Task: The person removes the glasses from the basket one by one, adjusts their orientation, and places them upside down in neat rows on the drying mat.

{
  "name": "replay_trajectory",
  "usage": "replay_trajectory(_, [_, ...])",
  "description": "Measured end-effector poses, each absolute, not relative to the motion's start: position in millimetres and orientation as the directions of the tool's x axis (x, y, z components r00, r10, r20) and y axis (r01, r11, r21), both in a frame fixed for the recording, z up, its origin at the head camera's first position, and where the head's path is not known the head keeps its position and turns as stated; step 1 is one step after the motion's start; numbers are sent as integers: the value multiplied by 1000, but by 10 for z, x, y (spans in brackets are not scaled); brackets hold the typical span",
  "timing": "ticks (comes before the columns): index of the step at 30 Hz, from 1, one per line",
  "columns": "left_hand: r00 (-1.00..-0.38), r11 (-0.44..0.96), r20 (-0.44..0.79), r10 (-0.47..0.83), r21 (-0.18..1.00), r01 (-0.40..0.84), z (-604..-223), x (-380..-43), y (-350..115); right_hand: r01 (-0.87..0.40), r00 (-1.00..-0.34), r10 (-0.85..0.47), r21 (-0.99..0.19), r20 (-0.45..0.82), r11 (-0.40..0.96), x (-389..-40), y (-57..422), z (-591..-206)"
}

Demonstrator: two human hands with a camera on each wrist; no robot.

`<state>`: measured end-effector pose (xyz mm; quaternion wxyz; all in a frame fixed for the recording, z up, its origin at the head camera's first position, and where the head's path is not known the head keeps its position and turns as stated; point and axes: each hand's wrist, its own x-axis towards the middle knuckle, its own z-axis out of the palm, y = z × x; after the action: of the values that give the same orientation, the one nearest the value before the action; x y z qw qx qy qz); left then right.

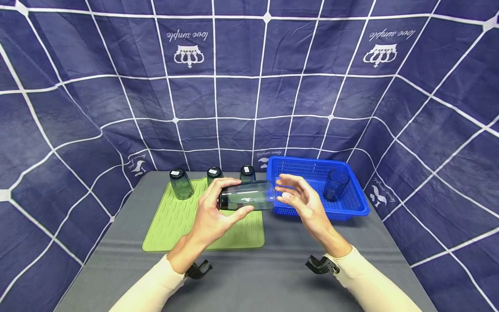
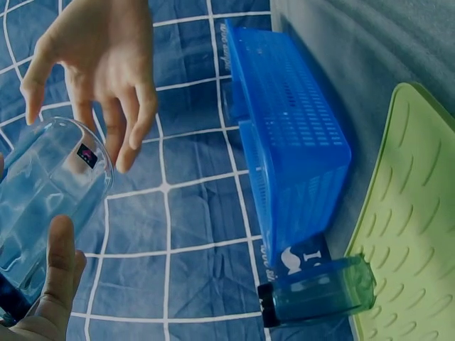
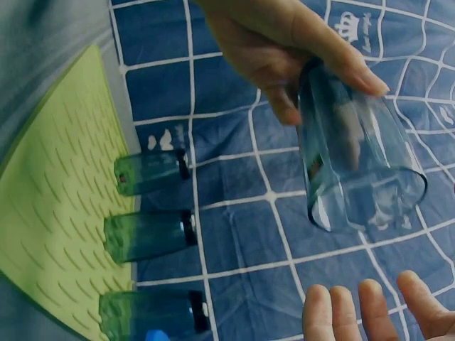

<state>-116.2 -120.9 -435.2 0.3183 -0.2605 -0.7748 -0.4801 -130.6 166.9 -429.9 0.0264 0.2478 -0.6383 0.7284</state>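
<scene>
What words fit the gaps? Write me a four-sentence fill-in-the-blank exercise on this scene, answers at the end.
1. The raised glass is gripped by the person's ____ hand.
2. Of that glass's open and closed ends, the ____ one is nearer the right hand.
3. On the green mat, the standing glasses number ____.
4. The basket containing another glass is coloured ____.

Missing words: left; open; three; blue.

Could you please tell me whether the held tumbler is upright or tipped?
Tipped: the tumbler lies sideways in the left hand, rim toward the right hand.
</scene>
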Motion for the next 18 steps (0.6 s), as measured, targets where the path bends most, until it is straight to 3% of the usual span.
replay_trajectory(10, [-664,454,745,63,571,684,-4348,-1174,-1364,-477,-856,-209,-878,474,-39,-1423,1851,-4322])
replay_trajectory(18, [-679,475,734,34,585,657,-4358,-1180,-1479,-479,-866,-157,-878,476,-16,-1497,1992,-4314])
